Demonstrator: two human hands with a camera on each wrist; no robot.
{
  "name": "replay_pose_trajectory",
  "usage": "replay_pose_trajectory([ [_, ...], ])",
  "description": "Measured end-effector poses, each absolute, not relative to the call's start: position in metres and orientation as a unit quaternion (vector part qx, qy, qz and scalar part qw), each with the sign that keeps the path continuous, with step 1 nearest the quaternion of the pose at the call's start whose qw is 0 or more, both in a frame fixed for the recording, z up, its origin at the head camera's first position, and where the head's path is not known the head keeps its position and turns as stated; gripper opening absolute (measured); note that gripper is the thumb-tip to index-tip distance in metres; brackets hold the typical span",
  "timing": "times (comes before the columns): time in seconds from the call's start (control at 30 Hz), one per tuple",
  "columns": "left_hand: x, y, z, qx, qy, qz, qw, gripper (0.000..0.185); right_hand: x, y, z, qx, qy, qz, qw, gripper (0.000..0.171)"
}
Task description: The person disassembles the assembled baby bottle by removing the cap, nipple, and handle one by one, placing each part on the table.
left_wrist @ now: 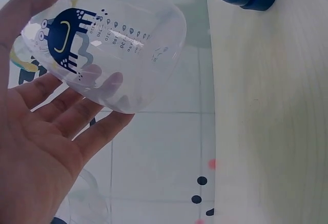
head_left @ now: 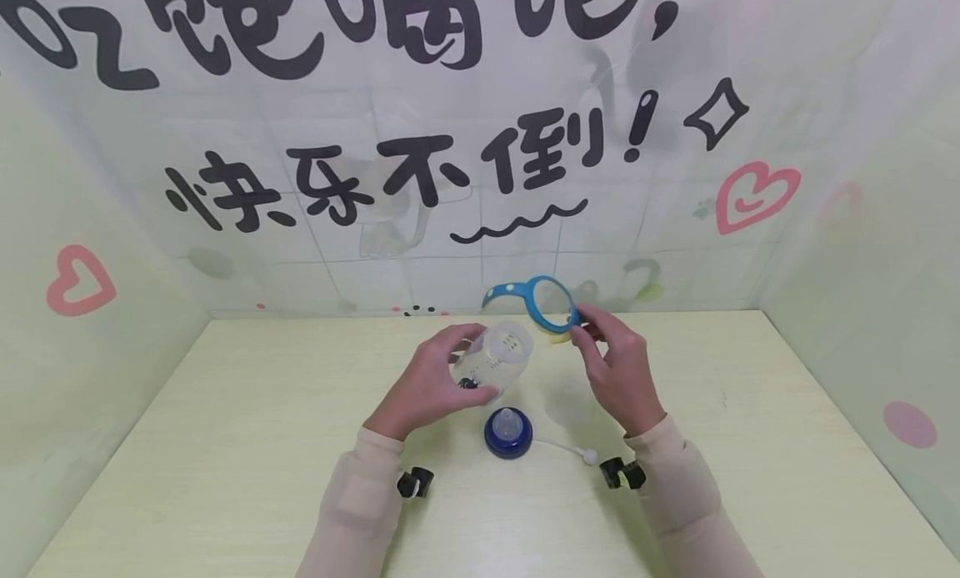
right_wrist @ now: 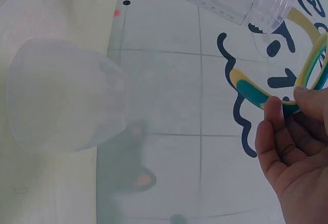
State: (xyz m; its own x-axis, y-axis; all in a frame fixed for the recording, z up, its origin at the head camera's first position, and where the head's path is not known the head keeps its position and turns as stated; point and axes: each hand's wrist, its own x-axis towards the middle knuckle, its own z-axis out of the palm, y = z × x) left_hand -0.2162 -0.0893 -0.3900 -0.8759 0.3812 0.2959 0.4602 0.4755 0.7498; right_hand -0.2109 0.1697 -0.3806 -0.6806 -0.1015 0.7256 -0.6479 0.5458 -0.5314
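My left hand holds a clear baby bottle tilted above the table, thumb on one side and fingers on the other. A dark blue animal print and measuring marks show on the bottle in the left wrist view. To its right, my right hand pinches the rim of a blue and yellow bottle handle ring. The ring is apart from the bottle. Below the bottle, a dark blue collar with a clear nipple sits on the table. A thin straw with a white weighted end extends rightward from it.
A translucent cap stands on the table in the right wrist view; it shows only faintly in the head view. The pale wooden table meets a printed back wall just beyond the hands. Side walls flank it.
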Motion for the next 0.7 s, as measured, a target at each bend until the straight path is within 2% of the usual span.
replay_pose_trajectory([
  [0.37, -0.215, -0.090, -0.388, -0.264, -0.847, -0.460, 0.042, 0.073, -0.221, 0.170, -0.394, 0.189, -0.848, 0.409, 0.280, 0.021],
  [0.7, -0.213, -0.092, -0.386, -0.268, -0.839, -0.472, 0.040, 0.073, -0.229, 0.172, -0.409, 0.166, -0.870, 0.413, 0.213, 0.023],
])
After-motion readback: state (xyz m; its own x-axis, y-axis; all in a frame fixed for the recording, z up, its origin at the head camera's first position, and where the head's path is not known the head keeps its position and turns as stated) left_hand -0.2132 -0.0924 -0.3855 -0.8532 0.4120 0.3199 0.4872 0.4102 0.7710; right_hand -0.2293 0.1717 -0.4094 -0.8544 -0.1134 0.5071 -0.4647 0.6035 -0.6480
